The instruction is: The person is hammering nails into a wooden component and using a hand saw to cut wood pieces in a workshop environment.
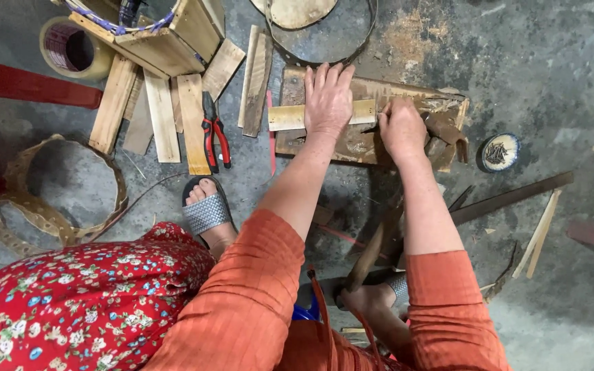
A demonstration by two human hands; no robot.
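You are pressing your flat, open left hand (327, 102) on a pale strip (290, 117) over the wooden block (352, 141); your right hand (401, 127), closed on a hidden tool, is working the strip's end. Cut looks unfinished.

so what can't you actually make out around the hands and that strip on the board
Head view only:
- Tool in the right hand: the fist hides it.
- Pale strip: its middle lies under the left hand.
- Small round dish: contents too small.
- Wooden box: cut by the top edge.
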